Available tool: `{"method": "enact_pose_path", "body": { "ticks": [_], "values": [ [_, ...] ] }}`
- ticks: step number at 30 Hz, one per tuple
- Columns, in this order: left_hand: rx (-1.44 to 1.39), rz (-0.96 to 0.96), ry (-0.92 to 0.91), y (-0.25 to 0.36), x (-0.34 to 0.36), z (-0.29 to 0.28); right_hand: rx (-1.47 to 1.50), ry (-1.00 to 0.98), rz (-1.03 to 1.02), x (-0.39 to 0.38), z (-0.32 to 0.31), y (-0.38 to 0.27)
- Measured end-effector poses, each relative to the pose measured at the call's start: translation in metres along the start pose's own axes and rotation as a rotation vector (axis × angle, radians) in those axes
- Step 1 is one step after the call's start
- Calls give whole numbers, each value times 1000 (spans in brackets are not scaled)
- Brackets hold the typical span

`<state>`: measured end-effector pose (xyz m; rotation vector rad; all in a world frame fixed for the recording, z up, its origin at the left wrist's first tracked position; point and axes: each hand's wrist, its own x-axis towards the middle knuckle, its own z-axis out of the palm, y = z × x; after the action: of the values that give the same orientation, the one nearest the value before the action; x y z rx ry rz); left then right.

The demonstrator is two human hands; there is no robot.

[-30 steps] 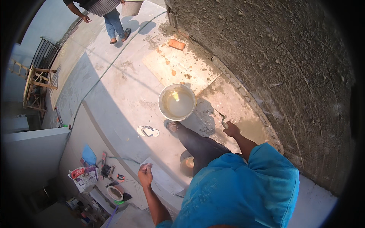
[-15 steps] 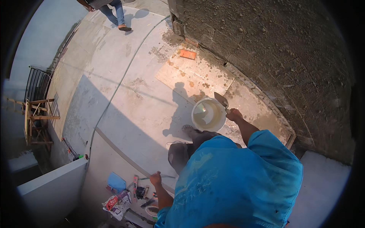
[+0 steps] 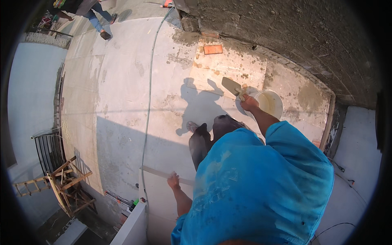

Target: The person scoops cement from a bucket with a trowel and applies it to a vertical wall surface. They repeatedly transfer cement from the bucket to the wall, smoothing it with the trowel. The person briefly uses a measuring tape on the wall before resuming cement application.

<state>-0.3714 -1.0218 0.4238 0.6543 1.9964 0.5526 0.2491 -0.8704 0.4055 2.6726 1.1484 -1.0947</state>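
My right hand (image 3: 249,103) is closed round the handle of a pointed trowel (image 3: 231,86), held out in front of me with its blade toward the far left. Just right of that hand, a white bucket (image 3: 280,102) stands on the floor, pale inside. My forearm and hand cover part of its near left side. My left hand (image 3: 173,179) hangs low at my left side with its fingers curled in, and nothing shows in it.
An orange brick (image 3: 213,49) lies ahead, beside a rough grey wall (image 3: 294,45). A hose (image 3: 150,81) crosses the floor on the left. Farther left are a wooden stand (image 3: 65,183) and a low white wall (image 3: 130,226). Another person (image 3: 96,16) walks at the far left.
The trowel has swung from above the bucket's right edge to its left. My view has turned, and the bags and tools at lower left have left it. The other person is farther left.
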Motion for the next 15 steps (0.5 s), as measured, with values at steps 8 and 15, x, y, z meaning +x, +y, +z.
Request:
{"method": "enact_pose_path", "body": {
  "ticks": [8,15],
  "values": [
    [497,396,-163,311,240,-14,-31,44,235,0,39,-103],
    [709,672,-262,423,354,80,92,-15,297,153,74,-230]
  ]
}}
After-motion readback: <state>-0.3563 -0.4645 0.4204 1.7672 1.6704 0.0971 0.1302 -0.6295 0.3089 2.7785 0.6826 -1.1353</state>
